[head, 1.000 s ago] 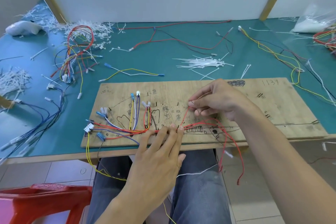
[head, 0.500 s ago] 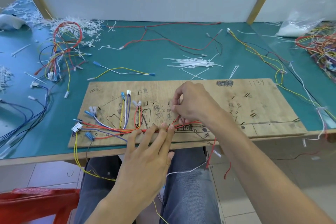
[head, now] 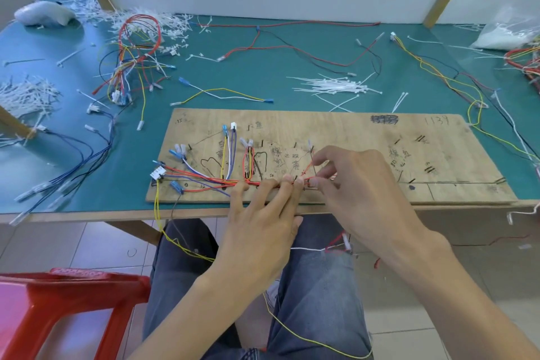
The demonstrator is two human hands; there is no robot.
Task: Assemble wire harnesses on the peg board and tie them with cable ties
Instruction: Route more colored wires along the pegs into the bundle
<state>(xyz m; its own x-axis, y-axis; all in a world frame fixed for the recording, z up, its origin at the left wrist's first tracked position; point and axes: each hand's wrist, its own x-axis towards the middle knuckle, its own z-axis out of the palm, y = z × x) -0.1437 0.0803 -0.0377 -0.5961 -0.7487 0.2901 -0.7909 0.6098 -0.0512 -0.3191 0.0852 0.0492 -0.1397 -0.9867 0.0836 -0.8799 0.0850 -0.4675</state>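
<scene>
A wooden peg board (head: 365, 137) with pen markings lies at the table's front edge. Red, blue, yellow and white wires (head: 204, 178) run along its lower left, branching up to small connectors. My left hand (head: 263, 213) presses its straight fingertips on the wire bundle near the board's front edge. Just to its right, my right hand (head: 353, 184) pinches a red wire (head: 306, 168) against the board. Loose wire ends hang down over my lap. A pile of white cable ties (head: 333, 86) lies behind the board.
A tangle of finished harnesses (head: 134, 61) and cut tie scraps cover the left of the green table (head: 263, 67). More wires trail at the right, beside a plastic bag (head: 505, 32). A red stool (head: 58, 310) stands at lower left.
My right hand came down from holding the red wire up over the board to its front edge, beside my left fingertips. The left hand stayed pressing the bundle.
</scene>
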